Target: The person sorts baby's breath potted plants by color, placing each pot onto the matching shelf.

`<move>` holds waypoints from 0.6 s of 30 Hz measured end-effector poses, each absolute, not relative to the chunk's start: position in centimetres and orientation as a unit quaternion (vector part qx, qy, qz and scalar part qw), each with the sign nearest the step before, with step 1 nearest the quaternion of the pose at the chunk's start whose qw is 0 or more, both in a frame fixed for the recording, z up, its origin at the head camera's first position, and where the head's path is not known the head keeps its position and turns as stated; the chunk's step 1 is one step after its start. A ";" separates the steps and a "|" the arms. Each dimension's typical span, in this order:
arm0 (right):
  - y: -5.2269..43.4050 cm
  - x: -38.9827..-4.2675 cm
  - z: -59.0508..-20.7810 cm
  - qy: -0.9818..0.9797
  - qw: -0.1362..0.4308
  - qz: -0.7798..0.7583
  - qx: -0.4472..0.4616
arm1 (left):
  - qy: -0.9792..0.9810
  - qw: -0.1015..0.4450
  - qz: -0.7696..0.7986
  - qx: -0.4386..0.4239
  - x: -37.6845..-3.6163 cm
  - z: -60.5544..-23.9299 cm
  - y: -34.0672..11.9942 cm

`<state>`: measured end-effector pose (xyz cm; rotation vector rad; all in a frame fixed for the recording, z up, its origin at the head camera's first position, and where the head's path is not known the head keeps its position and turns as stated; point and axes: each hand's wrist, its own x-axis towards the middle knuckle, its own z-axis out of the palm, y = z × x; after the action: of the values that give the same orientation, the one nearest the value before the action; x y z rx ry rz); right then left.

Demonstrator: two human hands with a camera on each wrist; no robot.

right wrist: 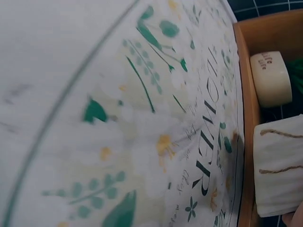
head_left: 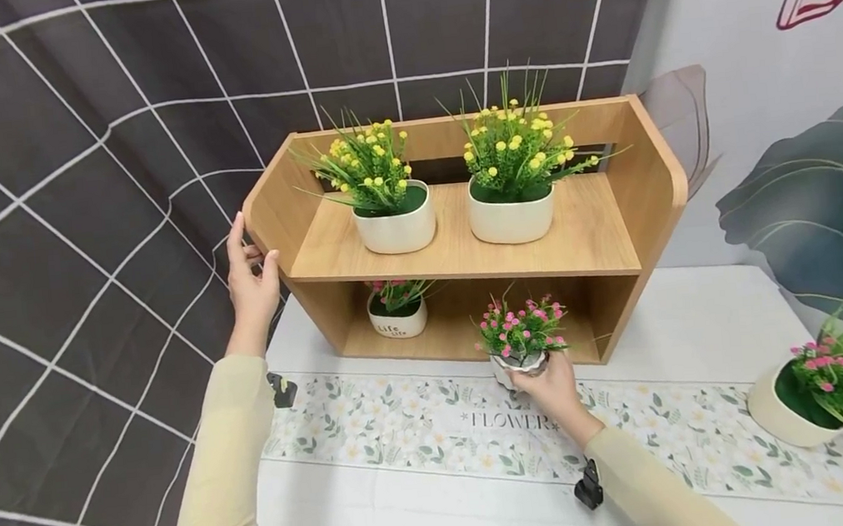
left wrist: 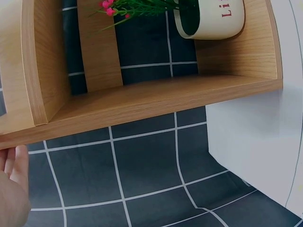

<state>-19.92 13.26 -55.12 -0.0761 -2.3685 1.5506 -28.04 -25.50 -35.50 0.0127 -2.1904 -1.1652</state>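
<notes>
A two-tier wooden shelf (head_left: 460,272) stands on the table. My left hand (head_left: 254,290) touches the outer side of its left panel, the thumb apart from the fingers; in the left wrist view the fingers (left wrist: 18,165) meet the panel's edge. With my right hand (head_left: 553,389) I grip a white flowerpot (right wrist: 279,165) with brown wavy lines, holding a plant with pink flowers (head_left: 521,327), at the front of the lower tier. Also on that tier, to the left, is a cream "Life" flowerpot (head_left: 399,323) with pink flowers.
On the upper tier stand two white flowerpots with yellow flowers, one left (head_left: 397,225) and one right (head_left: 511,215). A cream flowerpot (head_left: 776,411) with pink flowers lies tilted at the right. A floral runner (head_left: 406,431) lies before the shelf; dark checked cloth (head_left: 55,287) hangs behind and left.
</notes>
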 end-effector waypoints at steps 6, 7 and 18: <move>12.7 -21.6 -55.4 -0.835 0.151 0.529 -0.019 | -0.836 0.319 -0.446 0.016 -28.1 -35.3 -25.6; 12.6 -21.9 -55.4 -0.836 0.151 0.527 -0.020 | -0.836 0.317 -0.449 0.017 -28.1 -35.3 -25.6; 11.7 -23.7 -55.4 -0.817 0.112 0.565 -0.019 | -0.838 0.307 -0.450 0.019 -28.2 -35.5 -25.4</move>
<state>-23.66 11.69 -55.37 -0.0569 -2.3999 1.6578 -28.17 -25.42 -35.51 0.0509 -2.2170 -1.1901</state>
